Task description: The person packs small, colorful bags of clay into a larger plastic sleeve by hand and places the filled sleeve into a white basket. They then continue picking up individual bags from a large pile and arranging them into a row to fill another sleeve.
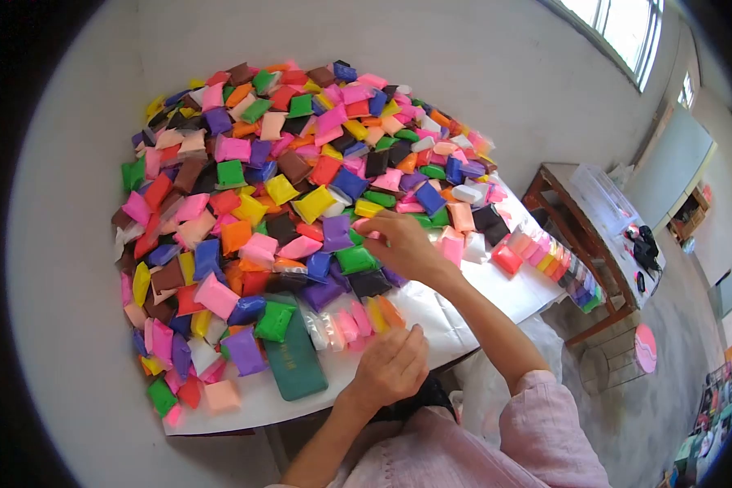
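My left hand (390, 368) is closed at the near end of a clear plastic bag (327, 332) holding pink, yellow and orange packets. My right hand (405, 248) reaches over the near side of a large heap of colourful soft packets (293, 167). Its fingers are bent and apart, close to a purple packet (337, 233) and a green packet (356, 260), with nothing visible between them. A dark green case (294, 366) lies left of the bag, with a green packet (275, 321) on its upper part.
White sheeting (464, 325) covers the table. Filled clear packs (557, 264) lie at its right end, beside a red packet (507, 259). Farther right stand a wooden table (573, 199) with a clear plastic box (603, 198) and a pink-topped stool (645, 348). Walls stand behind and left.
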The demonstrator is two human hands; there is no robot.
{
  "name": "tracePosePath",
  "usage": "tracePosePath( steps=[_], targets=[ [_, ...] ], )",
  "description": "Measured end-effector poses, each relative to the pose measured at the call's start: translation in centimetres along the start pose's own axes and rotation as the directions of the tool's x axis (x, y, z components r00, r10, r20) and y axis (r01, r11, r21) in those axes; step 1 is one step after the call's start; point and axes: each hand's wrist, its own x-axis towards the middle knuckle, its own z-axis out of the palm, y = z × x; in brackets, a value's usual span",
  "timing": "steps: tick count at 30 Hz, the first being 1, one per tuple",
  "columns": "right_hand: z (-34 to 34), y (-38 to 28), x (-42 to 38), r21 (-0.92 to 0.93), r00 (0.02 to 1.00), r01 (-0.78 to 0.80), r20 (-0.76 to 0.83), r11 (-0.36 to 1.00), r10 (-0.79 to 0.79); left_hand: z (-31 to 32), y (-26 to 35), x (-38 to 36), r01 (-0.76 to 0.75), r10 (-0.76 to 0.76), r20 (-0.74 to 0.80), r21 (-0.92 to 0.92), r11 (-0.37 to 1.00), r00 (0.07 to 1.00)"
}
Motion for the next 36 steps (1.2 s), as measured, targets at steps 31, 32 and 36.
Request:
tracePosePath(
  steps=[31,32,36],
  targets=[
    [-5.4,-6.9,-19.9,0.224,0.623,-0.737,-0.142,0.638,0.769,3.0,6.2,-0.7,0.352,-0.352,0.131,0.024,0.936,0.927],
    [-5.7,-7.2,-20.1,0.198,0.642,-0.725,-0.156,0.66,0.751,3.2,6.4,-0.4,0.391,-0.395,0.165,0.053,0.919,0.904],
    [-5.7,-7.3,-20.4,-0.091,0.818,-0.562,-0.212,0.822,0.535,4.2,6.2,0.1,0.484,-0.499,0.22,0.123,0.866,0.838]
  ],
)
